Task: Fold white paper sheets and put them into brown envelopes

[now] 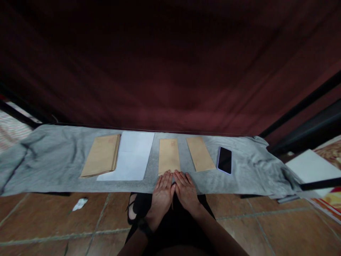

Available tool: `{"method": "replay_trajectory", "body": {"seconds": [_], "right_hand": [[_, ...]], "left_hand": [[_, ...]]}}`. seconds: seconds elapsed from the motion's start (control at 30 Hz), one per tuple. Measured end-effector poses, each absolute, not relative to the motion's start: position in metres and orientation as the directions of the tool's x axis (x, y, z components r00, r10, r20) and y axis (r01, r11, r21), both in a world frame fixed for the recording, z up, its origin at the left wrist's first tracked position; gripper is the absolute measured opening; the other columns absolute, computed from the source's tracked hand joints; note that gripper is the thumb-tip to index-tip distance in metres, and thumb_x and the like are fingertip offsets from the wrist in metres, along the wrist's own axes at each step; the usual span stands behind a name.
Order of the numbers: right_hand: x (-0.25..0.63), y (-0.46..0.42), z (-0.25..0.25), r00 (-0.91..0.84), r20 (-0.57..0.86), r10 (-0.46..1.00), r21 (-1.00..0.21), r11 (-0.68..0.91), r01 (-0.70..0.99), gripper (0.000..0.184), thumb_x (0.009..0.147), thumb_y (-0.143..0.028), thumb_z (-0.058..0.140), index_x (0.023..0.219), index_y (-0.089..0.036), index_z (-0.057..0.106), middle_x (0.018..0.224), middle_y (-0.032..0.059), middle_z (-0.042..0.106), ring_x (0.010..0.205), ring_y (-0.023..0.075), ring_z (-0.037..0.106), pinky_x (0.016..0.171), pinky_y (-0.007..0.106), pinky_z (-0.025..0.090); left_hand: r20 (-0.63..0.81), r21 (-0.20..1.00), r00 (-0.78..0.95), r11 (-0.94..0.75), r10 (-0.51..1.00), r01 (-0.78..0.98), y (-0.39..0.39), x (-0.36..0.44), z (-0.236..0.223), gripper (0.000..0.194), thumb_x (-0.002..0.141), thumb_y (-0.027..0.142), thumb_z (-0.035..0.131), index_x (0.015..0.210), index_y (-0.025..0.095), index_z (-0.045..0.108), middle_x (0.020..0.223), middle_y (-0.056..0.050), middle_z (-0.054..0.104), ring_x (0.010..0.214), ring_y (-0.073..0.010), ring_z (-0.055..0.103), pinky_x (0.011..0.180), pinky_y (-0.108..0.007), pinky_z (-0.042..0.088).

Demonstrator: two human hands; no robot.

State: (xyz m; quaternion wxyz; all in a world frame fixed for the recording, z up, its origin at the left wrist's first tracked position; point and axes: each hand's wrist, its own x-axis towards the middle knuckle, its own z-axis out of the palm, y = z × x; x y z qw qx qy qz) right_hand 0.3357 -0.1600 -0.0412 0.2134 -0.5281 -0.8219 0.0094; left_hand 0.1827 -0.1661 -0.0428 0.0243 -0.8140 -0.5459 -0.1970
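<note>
A brown paper envelope (pixel 169 154) lies upright in front of me on the grey cloth. At its near end, my left hand (pixel 163 190) rests flat with its fingertips on the paper edge. Close beside it, my right hand (pixel 186 188) lies flat too, fingers stretched over the same edge and the cloth. The two thumbs meet or nearly meet. To the right, a second brown envelope (pixel 201 154) lies slightly turned. Over on the left, a stack of brown envelopes (pixel 102 156) partly covers white paper sheets (pixel 134 156).
A phone (pixel 225 160) with a dark screen lies right of the envelopes. Grey cloth (pixel 250 167) covers the narrow table. Behind it hangs a dark red curtain (pixel 170 89). A white board (pixel 314 167) is at the far right. A crumpled white scrap (pixel 80 204) lies on the tiled floor.
</note>
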Motion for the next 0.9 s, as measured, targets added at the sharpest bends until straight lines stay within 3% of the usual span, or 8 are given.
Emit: {"method": "replay_trajectory", "body": {"seconds": [0.33, 0.47, 0.67, 0.9], "right_hand": [[0.34, -0.164, -0.035, -0.278, 0.364, 0.889, -0.306, 0.396, 0.866, 0.048, 0.101, -0.021, 0.043, 0.149, -0.02, 0.045, 0.148, 0.0063, 0.053, 0.135, 0.0213, 0.051, 0.12, 0.047, 0.029], [0.337, -0.163, -0.034, -0.221, 0.38, 0.898, -0.331, 0.356, 0.874, 0.044, 0.102, -0.025, 0.046, 0.145, -0.022, 0.051, 0.146, 0.0055, 0.056, 0.134, 0.0218, 0.052, 0.121, 0.047, 0.029], [0.316, -0.156, -0.038, -0.248, 0.413, 0.876, -0.321, 0.394, 0.861, 0.045, 0.102, -0.032, 0.048, 0.145, -0.019, 0.051, 0.148, 0.0053, 0.054, 0.138, 0.0188, 0.047, 0.12, 0.039, 0.032], [0.327, -0.156, -0.047, -0.235, 0.442, 0.866, -0.282, 0.383, 0.88, 0.045, 0.101, -0.031, 0.052, 0.145, -0.021, 0.051, 0.147, 0.0042, 0.055, 0.134, 0.019, 0.052, 0.118, 0.041, 0.036]], "left_hand": [[0.316, 0.221, 0.218, -0.295, 0.924, 0.93, -0.171, 0.163, -0.036, 0.05, 0.1, 0.033, 0.043, 0.144, 0.011, 0.05, 0.148, -0.019, 0.052, 0.139, -0.0319, 0.048, 0.114, -0.049, 0.04], [0.302, 0.193, 0.203, -0.268, 0.931, 0.944, -0.167, 0.169, -0.03, 0.049, 0.1, 0.034, 0.041, 0.144, 0.016, 0.052, 0.142, -0.018, 0.058, 0.132, -0.0353, 0.053, 0.108, -0.053, 0.043], [0.289, 0.033, 0.26, -0.281, 0.921, 0.959, -0.162, 0.174, -0.027, 0.048, 0.096, 0.019, 0.04, 0.141, 0.019, 0.055, 0.134, -0.017, 0.062, 0.126, -0.035, 0.056, 0.103, -0.053, 0.045], [0.353, 0.056, 0.257, -0.294, 0.9, 0.954, -0.164, 0.165, -0.032, 0.045, 0.096, 0.019, 0.042, 0.138, 0.018, 0.058, 0.133, -0.015, 0.064, 0.125, -0.033, 0.058, 0.102, -0.051, 0.047]]}}
